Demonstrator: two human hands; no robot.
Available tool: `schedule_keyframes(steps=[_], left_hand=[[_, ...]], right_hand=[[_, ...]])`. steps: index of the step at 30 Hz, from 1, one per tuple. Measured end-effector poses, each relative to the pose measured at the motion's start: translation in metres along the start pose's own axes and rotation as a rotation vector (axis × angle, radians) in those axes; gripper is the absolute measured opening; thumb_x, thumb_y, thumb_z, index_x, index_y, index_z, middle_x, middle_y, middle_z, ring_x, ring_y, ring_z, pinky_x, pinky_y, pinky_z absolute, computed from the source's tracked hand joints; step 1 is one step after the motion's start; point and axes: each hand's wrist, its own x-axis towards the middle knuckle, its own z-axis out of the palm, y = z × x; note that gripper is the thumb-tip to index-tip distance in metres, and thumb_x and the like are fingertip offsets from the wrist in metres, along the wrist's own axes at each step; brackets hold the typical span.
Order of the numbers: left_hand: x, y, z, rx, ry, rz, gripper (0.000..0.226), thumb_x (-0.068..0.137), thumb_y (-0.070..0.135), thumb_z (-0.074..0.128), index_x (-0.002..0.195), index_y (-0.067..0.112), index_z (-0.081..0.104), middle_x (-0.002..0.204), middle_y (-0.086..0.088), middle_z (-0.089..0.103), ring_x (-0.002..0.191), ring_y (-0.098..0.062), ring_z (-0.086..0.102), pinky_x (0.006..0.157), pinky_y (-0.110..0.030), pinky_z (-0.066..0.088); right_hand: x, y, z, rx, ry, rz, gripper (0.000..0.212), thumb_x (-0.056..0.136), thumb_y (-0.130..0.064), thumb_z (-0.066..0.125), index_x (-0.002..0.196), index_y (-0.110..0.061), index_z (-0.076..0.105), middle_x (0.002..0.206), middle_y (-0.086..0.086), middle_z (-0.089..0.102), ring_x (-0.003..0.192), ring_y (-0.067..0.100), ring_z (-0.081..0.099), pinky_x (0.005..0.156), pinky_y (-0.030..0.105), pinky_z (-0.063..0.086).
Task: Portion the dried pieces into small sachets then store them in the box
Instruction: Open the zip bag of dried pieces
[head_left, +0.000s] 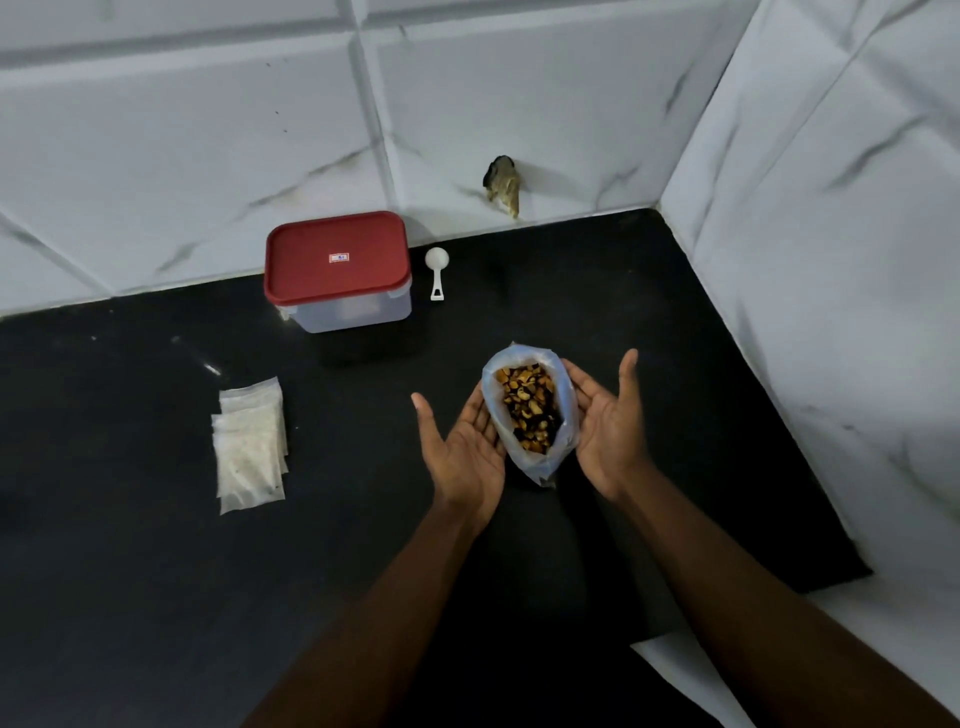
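Left hand (465, 452) and right hand (608, 431) — fingers straight — cup an open bag (541, 467) of pieces (530, 408); lidded box (337, 280) behind.

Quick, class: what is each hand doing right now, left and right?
Left hand: open, palm against the clear plastic bag of dried brown pieces.
Right hand: open, flat against the bag's other side.
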Motion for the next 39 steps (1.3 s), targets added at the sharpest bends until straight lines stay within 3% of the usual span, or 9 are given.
schedule_keyframes(steps=[10,17,20,23,26,30,34,39], left_hand=[[0.011,-0.022,0.019,0.017,0.010,-0.006,0.101,0.089,0.085,0.034,0.147,0.004,0.051,0.142,-0.016,0.063,0.136,-0.027,0.057,0.123,-0.047,0.034],[0.017,-0.024,0.017,0.098,0.054,-0.007,0.097,0.089,0.082,0.038,0.148,0.006,0.050,0.141,-0.014,0.064,0.135,-0.025,0.059,0.121,-0.045,0.037],[0.017,-0.018,0.018,0.153,0.099,-0.010,0.097,0.084,0.080,0.044,0.150,0.008,0.049,0.141,-0.011,0.065,0.133,-0.024,0.060,0.121,-0.045,0.038],[0.015,-0.012,0.019,0.350,0.149,0.022,0.075,0.097,0.069,0.042,0.148,0.015,0.052,0.140,-0.005,0.065,0.131,-0.018,0.060,0.119,-0.042,0.040],[0.012,-0.006,0.017,0.681,0.172,0.152,0.035,0.106,0.042,0.052,0.134,0.025,0.063,0.129,0.008,0.069,0.121,-0.003,0.063,0.104,-0.026,0.049],[0.006,0.012,0.011,0.955,0.175,0.280,0.035,0.101,0.026,0.065,0.136,0.022,0.064,0.124,0.013,0.069,0.109,0.011,0.063,0.091,-0.009,0.051],[-0.005,0.034,0.002,1.181,0.196,0.346,0.038,0.098,0.026,0.069,0.136,0.022,0.064,0.127,0.013,0.066,0.109,0.006,0.062,0.088,-0.007,0.048],[-0.020,0.059,-0.021,1.410,0.234,0.383,0.037,0.096,0.029,0.071,0.132,0.024,0.065,0.132,0.007,0.064,0.117,-0.003,0.061,0.099,-0.026,0.052]], right_hand=[[0.004,-0.018,-0.020,-0.020,0.053,0.006,0.105,0.078,-0.088,0.028,0.145,-0.012,0.053,0.136,0.009,0.065,0.128,0.022,0.060,0.113,0.046,0.043],[0.013,-0.012,-0.034,-0.060,0.084,0.044,0.093,0.088,-0.084,0.023,0.147,-0.017,0.050,0.137,0.005,0.062,0.128,0.020,0.057,0.112,0.044,0.043],[0.012,-0.011,-0.031,-0.190,0.154,0.013,0.079,0.094,-0.076,0.026,0.145,-0.021,0.052,0.135,0.001,0.062,0.125,0.016,0.057,0.109,0.040,0.044],[0.006,-0.012,-0.024,-0.531,0.289,-0.198,0.045,0.101,-0.053,0.050,0.136,-0.026,0.060,0.129,-0.010,0.064,0.122,0.007,0.059,0.104,0.031,0.048],[-0.001,-0.013,-0.016,-0.798,0.328,-0.559,0.023,0.097,-0.026,0.064,0.121,-0.026,0.066,0.117,-0.014,0.066,0.112,-0.001,0.062,0.096,0.026,0.053],[-0.003,-0.002,0.006,-0.977,0.178,-0.794,0.021,0.091,-0.016,0.067,0.112,-0.020,0.070,0.116,-0.009,0.067,0.113,0.003,0.062,0.098,0.029,0.052],[-0.001,0.014,0.027,-1.093,0.124,-0.870,0.023,0.090,-0.014,0.071,0.113,-0.014,0.071,0.113,-0.006,0.068,0.114,-0.001,0.057,0.106,0.021,0.043],[0.001,0.031,0.053,-1.150,0.048,-0.755,0.025,0.089,-0.012,0.071,0.113,-0.017,0.072,0.111,-0.007,0.070,0.108,0.003,0.062,0.100,0.025,0.049]])
